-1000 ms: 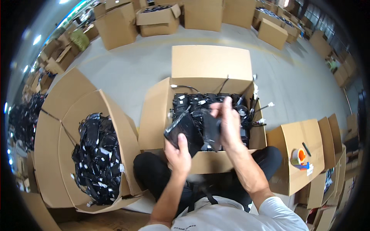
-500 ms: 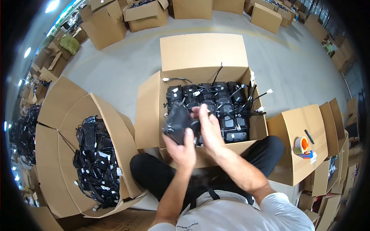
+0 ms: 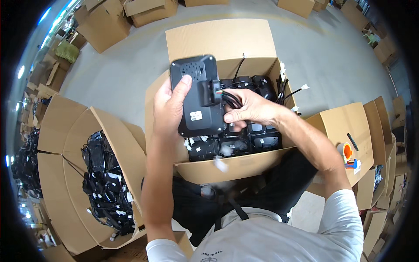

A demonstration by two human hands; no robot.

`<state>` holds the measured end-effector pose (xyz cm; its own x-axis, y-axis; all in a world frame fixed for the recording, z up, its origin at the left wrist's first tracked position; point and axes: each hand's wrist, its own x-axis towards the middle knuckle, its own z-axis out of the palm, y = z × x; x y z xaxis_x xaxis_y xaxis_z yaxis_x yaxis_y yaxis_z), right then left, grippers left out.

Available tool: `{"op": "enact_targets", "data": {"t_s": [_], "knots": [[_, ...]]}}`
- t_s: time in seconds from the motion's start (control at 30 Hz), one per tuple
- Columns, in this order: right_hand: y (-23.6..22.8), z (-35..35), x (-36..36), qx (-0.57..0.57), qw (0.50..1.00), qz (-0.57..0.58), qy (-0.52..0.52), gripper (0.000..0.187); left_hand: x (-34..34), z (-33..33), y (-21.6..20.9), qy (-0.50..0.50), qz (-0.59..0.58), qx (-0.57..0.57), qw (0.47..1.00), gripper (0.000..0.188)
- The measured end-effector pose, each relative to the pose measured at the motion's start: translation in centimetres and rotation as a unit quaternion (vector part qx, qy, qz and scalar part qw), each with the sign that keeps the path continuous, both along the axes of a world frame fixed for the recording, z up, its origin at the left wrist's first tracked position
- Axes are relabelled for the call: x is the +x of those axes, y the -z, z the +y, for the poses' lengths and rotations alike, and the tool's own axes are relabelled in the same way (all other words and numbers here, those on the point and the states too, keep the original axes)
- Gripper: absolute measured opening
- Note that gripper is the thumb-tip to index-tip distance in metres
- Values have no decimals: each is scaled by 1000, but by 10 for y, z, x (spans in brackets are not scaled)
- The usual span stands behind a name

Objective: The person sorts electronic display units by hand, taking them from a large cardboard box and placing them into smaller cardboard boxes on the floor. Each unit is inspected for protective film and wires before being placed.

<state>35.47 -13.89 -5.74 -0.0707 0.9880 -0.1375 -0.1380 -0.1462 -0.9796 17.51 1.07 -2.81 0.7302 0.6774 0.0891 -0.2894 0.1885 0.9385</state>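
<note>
My left hand (image 3: 166, 102) grips the left edge of a black rectangular plastic device (image 3: 191, 97), thumb lying across its face. The device is raised over an open cardboard box (image 3: 218, 171), its face with corner screws, small holes and a white label turned up. Black cables (image 3: 232, 99) come out of a raised connector housing on that face. My right hand (image 3: 251, 107) pinches these cables close to the housing. Blurred white plugs (image 3: 221, 164) dangle below. Inside the box, similar black devices (image 3: 266, 142) lie in rows, partly hidden by my hands.
At the left, a tall open carton (image 3: 59, 183) holds a heap of black devices (image 3: 107, 183) with cables. On a closed carton (image 3: 334, 120) to the right lie an orange-cored tape roll (image 3: 345, 151) and a black pen (image 3: 352, 142). More cartons (image 3: 104, 26) stand at the back.
Both hands have brought the device up and away from me, and its face with the housing now shows. My right hand has closed on the cables. The whole view has shifted slightly.
</note>
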Motion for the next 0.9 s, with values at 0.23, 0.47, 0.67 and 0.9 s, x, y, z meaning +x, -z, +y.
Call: {"op": "enact_targets", "data": {"t_s": [0.23, 0.47, 0.67, 0.9], "knots": [[112, 17, 15, -98, 797, -584, -118, 24, -11, 52, 158, 107, 350, -24, 930, 34], [182, -1, 39, -9, 745, -654, -133, 20, 17, 50, 235, 104, 291, -75, 948, 43], [190, 2, 46, 17, 738, -663, -122, 16, 33, 57, 268, 155, 287, 42, 944, 48], [186, 1, 58, 6, 748, -651, -130, 16, 26, 48, 288, 171, 279, -152, 933, 50]]}}
